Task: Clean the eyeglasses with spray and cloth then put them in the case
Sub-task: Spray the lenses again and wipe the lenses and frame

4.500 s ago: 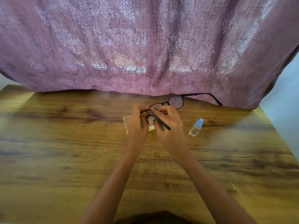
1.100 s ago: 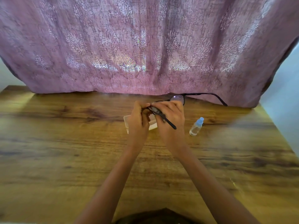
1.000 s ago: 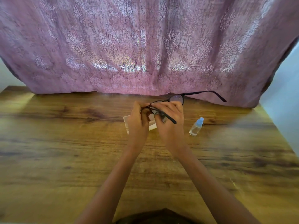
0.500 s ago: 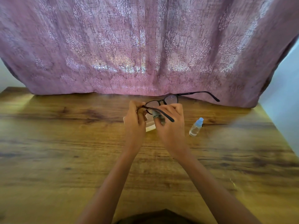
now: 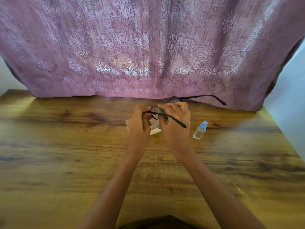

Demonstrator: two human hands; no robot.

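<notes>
Black-framed eyeglasses (image 5: 202,97) are held above the wooden table (image 5: 66,146), both temples unfolded. My left hand (image 5: 140,123) pinches the frame at its left end. My right hand (image 5: 175,124) presses a small grey-blue cloth (image 5: 160,111) against the left lens, fingers curled over it. One temple crosses the back of my right hand; the other points right, in front of the curtain. A pale case (image 5: 155,130) lies on the table beneath my hands, mostly hidden. A small clear spray bottle (image 5: 200,131) with a blue cap stands to the right of my right hand.
A pink patterned curtain (image 5: 148,47) hangs along the far edge of the table. A pale wall (image 5: 290,90) shows at the right, where the table's right edge runs.
The glasses have tilted and shifted slightly between my hands while the cloth rubs the lens. The far temple has swung a little. Bottle and case have not moved.
</notes>
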